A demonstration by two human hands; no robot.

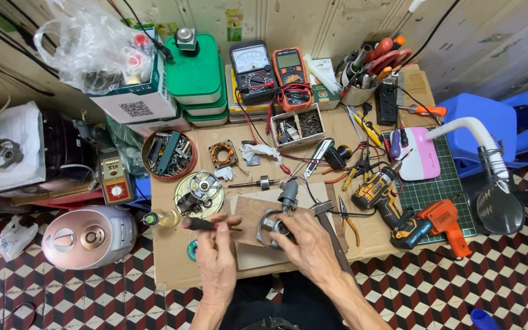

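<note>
A pink rice cooker point(90, 236) sits on the floor at the far left, beside the cardboard-covered counter point(172, 263). On the counter, the left hand point(216, 252) pinches a slim screwdriver point(206, 225) with a dark handle, fingers pressed together around it and the tip aimed right. Next, the right hand point(308, 241) curls its fingers around a small metal motor part point(274, 225) resting on a wooden board point(249, 214) at the counter's front middle. The part looks stiff, dense and hard-edged, best gripped around its round rim. Further right lie pliers point(349, 223), a yellow cordless drill point(386, 198) and an orange heat gun point(444, 223).
</note>
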